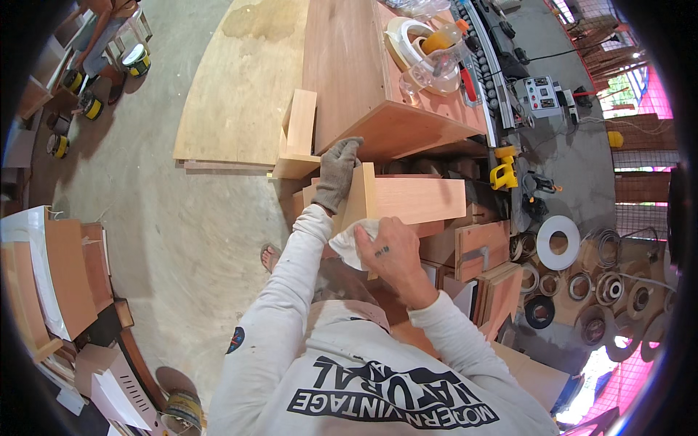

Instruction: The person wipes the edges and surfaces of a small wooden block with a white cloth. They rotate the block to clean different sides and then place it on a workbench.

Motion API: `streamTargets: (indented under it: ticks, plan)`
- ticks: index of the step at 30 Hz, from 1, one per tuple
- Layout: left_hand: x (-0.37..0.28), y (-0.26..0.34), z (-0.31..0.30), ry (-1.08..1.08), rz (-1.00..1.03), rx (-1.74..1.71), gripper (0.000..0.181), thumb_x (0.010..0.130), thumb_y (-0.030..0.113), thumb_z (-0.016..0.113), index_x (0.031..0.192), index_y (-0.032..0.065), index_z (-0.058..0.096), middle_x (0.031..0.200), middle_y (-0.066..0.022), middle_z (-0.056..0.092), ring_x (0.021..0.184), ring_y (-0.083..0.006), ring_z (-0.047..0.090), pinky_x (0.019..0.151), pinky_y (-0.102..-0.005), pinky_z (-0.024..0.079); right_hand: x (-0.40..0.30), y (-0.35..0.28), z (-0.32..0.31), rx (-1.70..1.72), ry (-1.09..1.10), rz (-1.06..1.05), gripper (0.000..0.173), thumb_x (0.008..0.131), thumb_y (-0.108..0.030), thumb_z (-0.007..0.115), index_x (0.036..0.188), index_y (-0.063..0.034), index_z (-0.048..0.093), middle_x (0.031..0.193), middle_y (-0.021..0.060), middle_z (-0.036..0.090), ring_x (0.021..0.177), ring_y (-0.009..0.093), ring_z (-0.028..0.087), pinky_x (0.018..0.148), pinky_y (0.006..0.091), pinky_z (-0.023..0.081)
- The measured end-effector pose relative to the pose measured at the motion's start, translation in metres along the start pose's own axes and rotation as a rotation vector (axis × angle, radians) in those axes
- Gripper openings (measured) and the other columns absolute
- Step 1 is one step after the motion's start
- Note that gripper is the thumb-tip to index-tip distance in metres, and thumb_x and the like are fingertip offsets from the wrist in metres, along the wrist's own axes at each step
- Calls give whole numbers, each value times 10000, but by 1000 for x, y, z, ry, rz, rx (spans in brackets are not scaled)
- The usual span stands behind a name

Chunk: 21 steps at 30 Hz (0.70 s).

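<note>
My left hand, in a grey knit glove, grips the far end of a wooden drawer-like piece with a pale front panel. My bare right hand holds a crumpled white cloth against the near end of that panel. Beyond my left hand stands a large plywood cabinet box, and a similar smaller wooden piece rests beside it on a plywood sheet. The underside of the held piece is hidden.
Tape rolls and bottles lie on the cabinet. A yellow power tool is at the right, near edge-band rolls. Stacked boards stand by my right arm. A person sits at the upper left near paint cans.
</note>
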State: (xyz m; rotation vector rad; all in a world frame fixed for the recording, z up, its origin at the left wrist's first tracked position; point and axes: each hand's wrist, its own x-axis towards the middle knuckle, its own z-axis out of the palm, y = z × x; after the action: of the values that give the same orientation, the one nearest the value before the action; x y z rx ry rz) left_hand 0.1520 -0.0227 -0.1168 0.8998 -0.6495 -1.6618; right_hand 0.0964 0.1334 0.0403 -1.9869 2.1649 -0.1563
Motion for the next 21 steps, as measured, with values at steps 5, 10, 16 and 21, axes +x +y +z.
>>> streamTargets:
  ticks: [5,10,16,21]
  plan:
    - [5,0,-1,-71,60,34,233,1020,169,645,1173,25,744,991,-6,742,742,-63,589,695,-223,502,59,1,12,8,71,13,459,910,-399,672,783,41,670,812,277,682,784,464,677,731,523,532]
    - [27,-31,-13,-193,478,74,235,1013,176,662,1152,4,741,1000,-6,744,808,-62,613,711,-234,503,135,0,5,18,204,-22,472,950,-427,625,869,29,716,870,291,692,821,466,690,743,537,555]
    - [8,-6,-8,-49,76,77,221,1020,205,654,1139,60,770,888,41,696,683,-42,535,625,-221,467,165,13,-105,204,143,-35,468,912,-436,647,878,19,751,851,256,722,781,408,718,726,480,558]
    - [12,-10,-6,-63,11,65,233,1014,187,652,1161,40,755,973,10,738,730,-56,578,670,-233,501,110,20,-71,-12,-315,39,528,907,-494,634,822,18,734,802,250,707,789,400,710,736,465,547]
